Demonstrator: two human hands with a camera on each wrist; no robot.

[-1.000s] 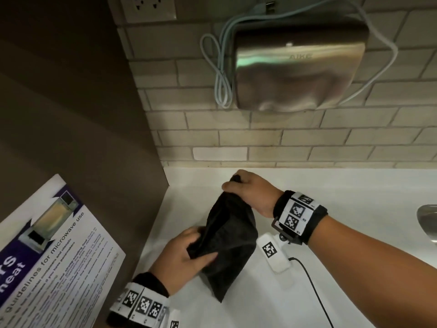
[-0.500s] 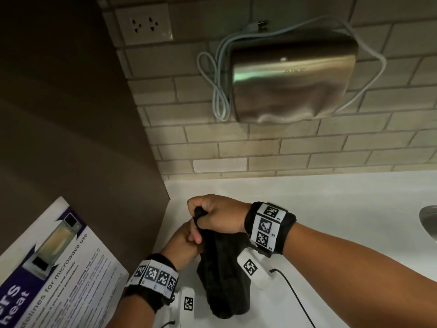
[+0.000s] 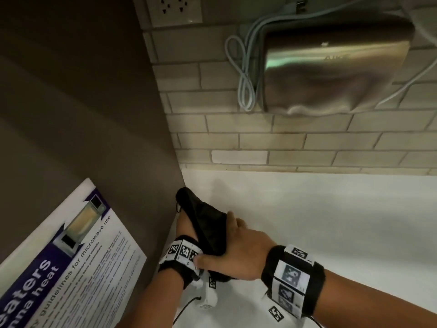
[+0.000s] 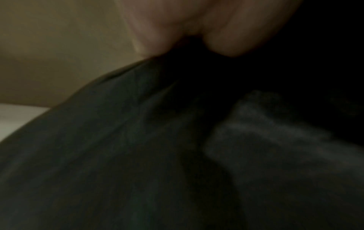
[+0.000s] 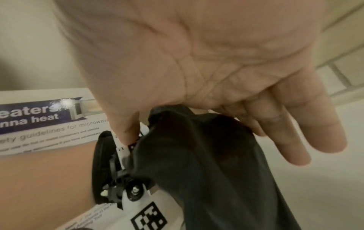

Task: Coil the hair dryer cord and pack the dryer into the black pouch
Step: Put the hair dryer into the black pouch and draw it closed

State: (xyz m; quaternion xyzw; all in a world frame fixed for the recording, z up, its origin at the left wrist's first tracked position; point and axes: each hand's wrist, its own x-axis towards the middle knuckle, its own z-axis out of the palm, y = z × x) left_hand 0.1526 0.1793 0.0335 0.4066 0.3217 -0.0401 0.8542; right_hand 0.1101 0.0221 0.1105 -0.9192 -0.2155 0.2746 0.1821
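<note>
The black pouch (image 3: 206,227) is up off the white bench (image 3: 331,221), held between both hands in the corner where the bench meets the dark side panel (image 3: 82,102). The left hand (image 3: 183,221) is mostly hidden behind the cloth; the left wrist view shows its fingers (image 4: 234,35) closing on a bunched fold of the dark fabric, so it is pinching the pouch near its top. The right hand (image 3: 238,254) lies over the lower part of the pouch — thumb tucked toward the other wrist's marker band (image 3: 183,250), fingers (image 5: 307,124) fairly straight and spread along the far side of the cloth, the pouch caught between thumb and palm in a loose grasp rather than a fist. The pouch hangs long and narrow, its upper end pointing toward the corner and a thin drawstring loop showing at that end. I cannot tell from here whether the hair dryer is inside; the fabric hides whatever it holds. A laminated microwave notice (image 3: 71,256) leans against the side panel on the left. Above, on the pale brick wall (image 3: 260,143), sits a steel hand dryer (image 3: 335,67) with a grey cable (image 3: 243,74) looped beside it, and a white socket plate (image 3: 175,9) further left.
</note>
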